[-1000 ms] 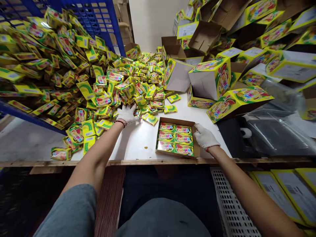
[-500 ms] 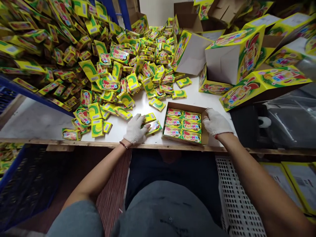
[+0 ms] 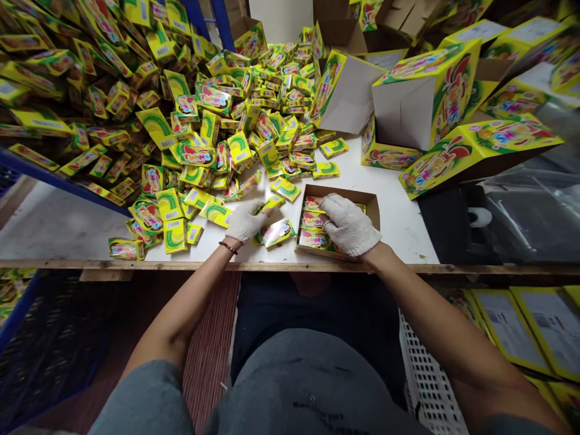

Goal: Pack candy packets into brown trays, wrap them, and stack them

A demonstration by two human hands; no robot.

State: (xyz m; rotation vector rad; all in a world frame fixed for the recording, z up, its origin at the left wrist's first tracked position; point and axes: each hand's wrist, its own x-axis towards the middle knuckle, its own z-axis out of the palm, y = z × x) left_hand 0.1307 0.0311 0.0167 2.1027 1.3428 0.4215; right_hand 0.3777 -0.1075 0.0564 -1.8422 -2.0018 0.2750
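Both my hands wear white knit gloves. My left hand (image 3: 244,220) is curled over a few small yellow-green packets (image 3: 277,232) on the white table (image 3: 399,220), just left of a shallow brown cardboard tray (image 3: 369,201). My right hand (image 3: 348,225) lies flat, fingers stretched, on top of the packets packed in rows inside that tray. A big loose heap of the same packets (image 3: 217,121) spreads from the table's left and back.
Large yellow printed cartons (image 3: 426,96), some open and tipped over, pile up at the back right. A blue crate frame (image 3: 58,181) holds more packets at left. A white slatted basket (image 3: 430,386) and flat cartons (image 3: 516,326) sit below the table's wooden edge at right.
My left hand drew a few packets from the heap toward the tray. My right hand moved from the tray's right edge onto the packets inside it.
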